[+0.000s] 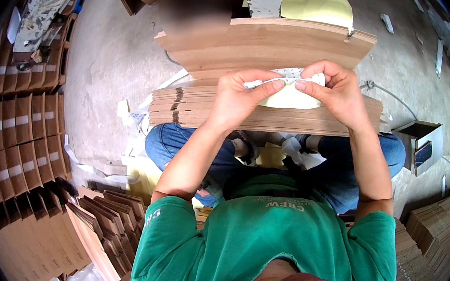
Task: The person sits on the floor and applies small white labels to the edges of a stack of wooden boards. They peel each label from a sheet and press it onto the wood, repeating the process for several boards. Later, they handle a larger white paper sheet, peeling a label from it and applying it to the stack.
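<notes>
Between my hands is a small thin sheet [290, 99], pale yellow on the face toward me, with white, finely patterned edges. My left hand [242, 94] pinches its left end between thumb and fingers. The right end is pinched by my right hand [341, 91], and both thumbs sit close together at the middle of its upper edge. Under the sheet lies a thick stack of flat brown cardboard [201, 107] with dark marks on its left side, across in front of my knees. Just beyond it, a wide cardboard panel [301, 44] leans up.
Boxes with cardboard dividers [15, 129] line the left side. Folded cardboard pieces [109, 221] stand at lower left, and more cardboard stacks [435, 223] at lower right. A small open metal box [419, 140] with a cable sits at right. Paper scraps lie about the concrete floor [106, 73].
</notes>
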Tool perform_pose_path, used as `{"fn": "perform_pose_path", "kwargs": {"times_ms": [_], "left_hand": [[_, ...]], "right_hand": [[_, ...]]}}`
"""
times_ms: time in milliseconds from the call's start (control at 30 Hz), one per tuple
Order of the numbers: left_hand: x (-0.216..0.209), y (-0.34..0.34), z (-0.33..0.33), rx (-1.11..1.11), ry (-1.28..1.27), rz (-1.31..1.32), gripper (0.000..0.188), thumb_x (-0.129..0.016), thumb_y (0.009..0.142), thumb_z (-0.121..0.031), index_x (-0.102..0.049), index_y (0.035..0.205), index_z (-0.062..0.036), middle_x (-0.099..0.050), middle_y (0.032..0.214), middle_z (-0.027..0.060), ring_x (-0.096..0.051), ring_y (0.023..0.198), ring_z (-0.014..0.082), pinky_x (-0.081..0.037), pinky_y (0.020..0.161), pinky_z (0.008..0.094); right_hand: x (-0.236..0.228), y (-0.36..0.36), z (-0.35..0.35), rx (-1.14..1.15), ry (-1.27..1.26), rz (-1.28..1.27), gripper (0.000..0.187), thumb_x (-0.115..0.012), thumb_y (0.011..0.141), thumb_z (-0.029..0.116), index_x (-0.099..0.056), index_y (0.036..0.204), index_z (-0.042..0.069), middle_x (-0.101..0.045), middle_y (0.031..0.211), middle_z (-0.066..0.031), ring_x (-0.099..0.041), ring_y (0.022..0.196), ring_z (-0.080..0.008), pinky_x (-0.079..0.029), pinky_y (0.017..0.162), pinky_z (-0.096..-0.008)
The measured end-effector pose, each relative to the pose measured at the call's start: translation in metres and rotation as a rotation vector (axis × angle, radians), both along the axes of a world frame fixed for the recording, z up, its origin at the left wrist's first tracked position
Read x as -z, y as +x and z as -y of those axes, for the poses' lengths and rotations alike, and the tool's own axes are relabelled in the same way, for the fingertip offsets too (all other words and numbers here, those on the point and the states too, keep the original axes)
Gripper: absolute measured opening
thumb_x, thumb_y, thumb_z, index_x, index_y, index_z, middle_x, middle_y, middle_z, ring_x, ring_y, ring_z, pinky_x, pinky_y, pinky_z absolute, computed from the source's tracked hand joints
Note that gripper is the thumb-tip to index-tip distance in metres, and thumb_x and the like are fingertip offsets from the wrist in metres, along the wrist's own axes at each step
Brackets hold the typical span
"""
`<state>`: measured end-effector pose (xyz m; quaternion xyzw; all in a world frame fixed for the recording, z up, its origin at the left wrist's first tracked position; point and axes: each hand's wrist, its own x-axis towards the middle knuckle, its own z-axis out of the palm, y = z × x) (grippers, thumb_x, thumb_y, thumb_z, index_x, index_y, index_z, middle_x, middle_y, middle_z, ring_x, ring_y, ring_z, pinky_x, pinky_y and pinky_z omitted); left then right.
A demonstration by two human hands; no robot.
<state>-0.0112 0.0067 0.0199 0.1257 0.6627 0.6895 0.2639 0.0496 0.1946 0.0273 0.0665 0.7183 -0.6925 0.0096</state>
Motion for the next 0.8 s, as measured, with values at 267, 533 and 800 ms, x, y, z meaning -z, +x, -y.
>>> {"fn": "perform_pose_path", "kwargs": {"times_ms": [267,533,800], "left_hand": [[-0.004,-0.006,0.003,-0.004,0.068,0.126,0.015,-0.066,0.075,-0.003,-0.065,0.09,0.0006,-0.064,0.086,0.0062,-0.057,0.078,0.01,-0.045,0.073,0.0222],[-0.007,-0.014,0.025,0.056,0.12,0.169,0.02,-0.064,0.078,-0.005,-0.062,0.097,0.0012,-0.065,0.084,0.0062,-0.058,0.076,0.0085,-0.046,0.069,0.0198],[-0.004,-0.012,0.024,0.07,-0.009,0.095,0.021,-0.063,0.079,-0.005,-0.062,0.099,0.0001,-0.065,0.082,0.0042,-0.057,0.074,0.0056,-0.045,0.067,0.0178]], "right_hand": [[-0.003,0.006,-0.01,0.044,0.012,0.018,0.012,-0.064,0.079,0.009,-0.062,0.086,0.0,-0.061,0.073,-0.0005,-0.053,0.067,-0.004,-0.042,0.06,-0.0175],[0.007,0.009,-0.02,0.082,-0.033,-0.04,0.011,-0.065,0.079,0.012,-0.064,0.083,0.002,-0.063,0.075,-0.0022,-0.055,0.07,-0.005,-0.044,0.062,-0.0185],[-0.003,0.004,-0.023,0.093,0.425,-0.123,0.016,-0.069,0.074,0.011,-0.063,0.087,0.003,-0.057,0.069,0.0019,-0.049,0.061,-0.0046,-0.04,0.051,-0.0198]]}}
